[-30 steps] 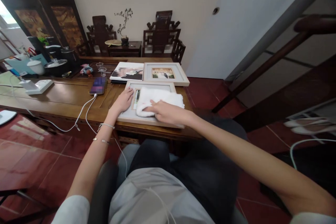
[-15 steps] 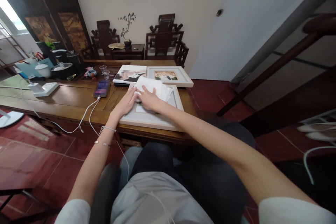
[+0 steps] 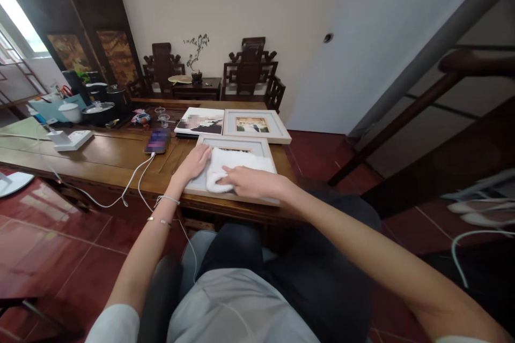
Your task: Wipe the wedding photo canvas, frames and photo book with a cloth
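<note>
A white-framed picture (image 3: 263, 146) lies flat at the near edge of a wooden table (image 3: 108, 153). A folded white cloth (image 3: 237, 163) covers most of its glass. My right hand (image 3: 251, 182) rests palm-down on the near part of the cloth, fingers stretched flat. My left hand (image 3: 196, 162) lies flat on the frame's left side, fingers apart, touching the cloth's left edge.
Behind the near frame lie a second framed photo (image 3: 255, 125) and a photo book (image 3: 200, 121). A phone (image 3: 157, 140) on a white cable, a power strip (image 3: 74, 140), cups and pots sit to the left. Carved chairs (image 3: 250, 71) stand at the wall; stair rail at right.
The cloth was lifted and half unfolded toward the far side of the frame half a second ago; now it lies folded flat again nearer me, under my right hand. My left hand stayed put.
</note>
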The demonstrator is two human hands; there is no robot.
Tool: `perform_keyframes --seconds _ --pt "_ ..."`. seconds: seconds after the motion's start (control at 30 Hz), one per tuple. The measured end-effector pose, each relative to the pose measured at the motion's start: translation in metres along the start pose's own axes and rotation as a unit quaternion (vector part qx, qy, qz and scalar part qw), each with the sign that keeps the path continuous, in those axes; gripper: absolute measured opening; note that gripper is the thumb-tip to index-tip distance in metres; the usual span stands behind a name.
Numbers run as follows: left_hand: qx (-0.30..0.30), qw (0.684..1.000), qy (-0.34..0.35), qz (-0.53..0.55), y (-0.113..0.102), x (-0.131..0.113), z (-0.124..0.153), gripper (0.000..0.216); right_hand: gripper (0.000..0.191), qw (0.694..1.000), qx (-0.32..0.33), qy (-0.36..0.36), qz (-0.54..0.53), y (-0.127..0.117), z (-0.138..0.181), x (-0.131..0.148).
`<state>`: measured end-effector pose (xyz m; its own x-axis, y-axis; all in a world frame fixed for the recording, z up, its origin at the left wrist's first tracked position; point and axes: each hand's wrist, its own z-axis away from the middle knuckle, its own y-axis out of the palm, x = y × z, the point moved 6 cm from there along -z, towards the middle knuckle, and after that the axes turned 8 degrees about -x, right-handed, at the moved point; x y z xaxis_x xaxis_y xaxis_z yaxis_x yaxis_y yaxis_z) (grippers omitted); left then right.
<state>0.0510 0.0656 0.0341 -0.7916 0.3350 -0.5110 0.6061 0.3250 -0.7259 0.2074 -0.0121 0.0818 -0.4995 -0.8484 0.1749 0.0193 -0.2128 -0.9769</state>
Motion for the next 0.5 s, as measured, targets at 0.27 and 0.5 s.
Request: perform_keyframes --seconds 0.27,0.5 --pt "-0.009 0.999 0.035 -0.037 0.004 0.009 -0.001 0.039 0.069 1.000 -0.025 0.012 -0.013 0.005 -0.004 0.010" --pt "0.015 0.996 0.062 -0.060 0.003 0.006 0.000 0.041 0.062 0.998 -0.059 -0.036 -0.003 0.003 0.001 0.012"
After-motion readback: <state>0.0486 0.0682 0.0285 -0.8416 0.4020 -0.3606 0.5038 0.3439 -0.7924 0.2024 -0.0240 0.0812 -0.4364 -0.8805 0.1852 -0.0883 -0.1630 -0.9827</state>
